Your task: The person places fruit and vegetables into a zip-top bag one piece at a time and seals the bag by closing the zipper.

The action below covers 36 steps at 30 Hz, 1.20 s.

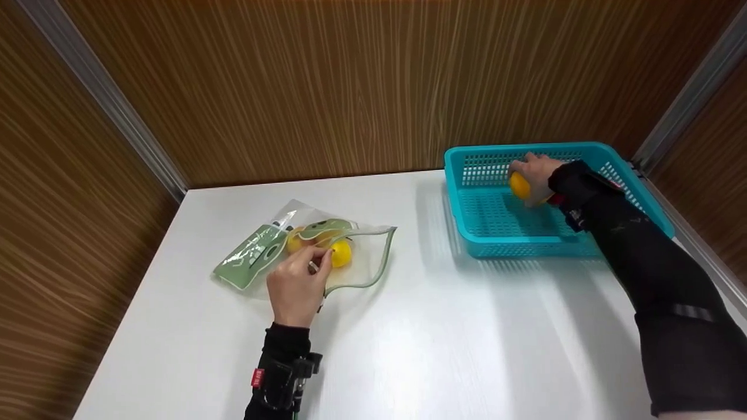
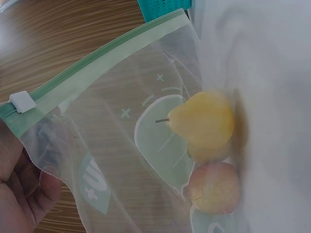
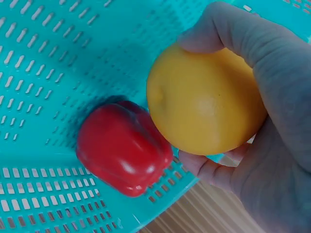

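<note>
Thin, see-through plastic film, smooth and glossy where it creases, makes up the bag [image 1: 365, 271], with a plastic-looking slider [image 2: 23, 102], while the basket [image 1: 525, 240] is smooth moulded plastic with a soft sheen. The round yellow fruit [image 3: 201, 104] has a smooth satin skin and the red pepper [image 3: 121, 148] a glossy one. The counter [image 1: 408, 361] looks smooth and faintly shiny, the wall panels [image 1: 327, 87] wood-grained, the corner strips [image 1: 105, 99] metallic, the sleeve [image 1: 665, 262] matt black cloth.

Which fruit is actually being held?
The round orange, gripped by the right hand over the turquoise basket; the others, including the yellow pear, lie in the zip bag.
</note>
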Available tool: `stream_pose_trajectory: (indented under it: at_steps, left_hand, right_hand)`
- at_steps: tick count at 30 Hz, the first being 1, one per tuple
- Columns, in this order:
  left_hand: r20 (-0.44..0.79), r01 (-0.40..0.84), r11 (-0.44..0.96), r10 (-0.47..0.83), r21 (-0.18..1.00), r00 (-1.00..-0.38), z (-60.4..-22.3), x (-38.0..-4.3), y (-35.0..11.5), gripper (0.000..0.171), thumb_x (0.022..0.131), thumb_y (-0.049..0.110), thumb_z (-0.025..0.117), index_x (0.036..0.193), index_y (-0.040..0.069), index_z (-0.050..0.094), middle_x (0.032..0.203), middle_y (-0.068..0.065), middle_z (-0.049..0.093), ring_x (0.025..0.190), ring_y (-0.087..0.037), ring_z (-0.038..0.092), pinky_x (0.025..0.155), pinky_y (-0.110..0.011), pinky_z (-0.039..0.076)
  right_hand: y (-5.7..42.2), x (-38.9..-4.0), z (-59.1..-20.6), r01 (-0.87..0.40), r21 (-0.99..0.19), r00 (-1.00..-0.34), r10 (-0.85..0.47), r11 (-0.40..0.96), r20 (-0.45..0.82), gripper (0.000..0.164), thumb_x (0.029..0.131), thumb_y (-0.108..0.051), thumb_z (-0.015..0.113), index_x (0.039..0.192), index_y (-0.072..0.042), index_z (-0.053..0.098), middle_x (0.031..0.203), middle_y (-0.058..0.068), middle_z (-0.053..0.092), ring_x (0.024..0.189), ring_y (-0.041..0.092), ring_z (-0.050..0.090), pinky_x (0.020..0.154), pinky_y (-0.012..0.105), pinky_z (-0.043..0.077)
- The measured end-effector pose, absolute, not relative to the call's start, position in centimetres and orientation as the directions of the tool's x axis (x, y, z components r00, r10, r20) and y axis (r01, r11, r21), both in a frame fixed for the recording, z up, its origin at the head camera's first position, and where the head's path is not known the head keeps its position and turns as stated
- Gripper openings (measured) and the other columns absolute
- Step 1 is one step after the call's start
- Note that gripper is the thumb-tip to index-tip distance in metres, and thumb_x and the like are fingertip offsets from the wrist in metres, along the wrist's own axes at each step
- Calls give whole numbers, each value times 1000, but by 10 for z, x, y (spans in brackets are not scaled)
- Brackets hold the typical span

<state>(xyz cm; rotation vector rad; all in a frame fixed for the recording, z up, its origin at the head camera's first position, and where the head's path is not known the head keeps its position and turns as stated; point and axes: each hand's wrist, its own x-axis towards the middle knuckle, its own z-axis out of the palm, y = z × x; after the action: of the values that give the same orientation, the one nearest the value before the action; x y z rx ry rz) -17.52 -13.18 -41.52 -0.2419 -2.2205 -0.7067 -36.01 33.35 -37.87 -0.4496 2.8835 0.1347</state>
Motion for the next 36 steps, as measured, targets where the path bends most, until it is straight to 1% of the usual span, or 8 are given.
stream_pose_trajectory:
  at_steps: [6,11,16,24,29,36]
  left_hand:
    - [729,383,823,-53,419,-683,-417,-176,-133,10,80,20,75,78,11,71,66,0,70,55,-12,61,50,-26,43]
    - [729,381,823,-56,420,-682,-418,-178,-134,9,79,20,75,78,12,71,65,0,69,54,-12,60,49,-26,43]
    - [738,382,828,-56,410,-672,-418,-178,-136,9,79,20,75,77,12,71,64,0,69,53,-12,60,49,-27,43]
    - [739,381,830,-54,407,-671,-418,-180,-139,9,79,19,75,77,11,71,64,-1,70,52,-13,60,48,-27,43]
    - [740,379,832,-56,406,-671,-419,-181,-140,9,79,19,75,76,11,71,64,-1,69,52,-13,61,48,-28,44]
    - [742,378,832,-58,405,-668,-418,-181,-139,9,79,19,75,76,11,71,63,-1,69,51,-13,61,48,-27,43]
  right_hand:
    - [328,-352,-364,-289,5,-932,-280,957,-230,73,66,-21,77,130,-14,42,121,24,44,102,39,48,76,47,48]
    - [319,-346,-352,-303,-16,-931,-300,953,-207,76,67,-22,78,132,-14,40,121,24,44,102,39,48,75,47,49]
    - [307,-343,-341,-333,-42,-928,-335,942,-165,73,69,-22,77,131,-15,39,119,22,44,102,38,47,77,46,49]
    - [280,-333,-331,-311,-76,-936,-320,947,-145,75,73,-24,77,135,-19,35,118,17,43,104,34,44,83,48,53]
    - [260,-320,-329,-367,-107,-923,-375,924,-79,73,72,-24,77,133,-21,38,118,15,43,103,32,45,83,46,52]
    - [232,-295,-328,-453,-187,-890,-456,872,32,73,68,-21,80,130,-22,41,118,11,44,104,26,47,83,43,54]
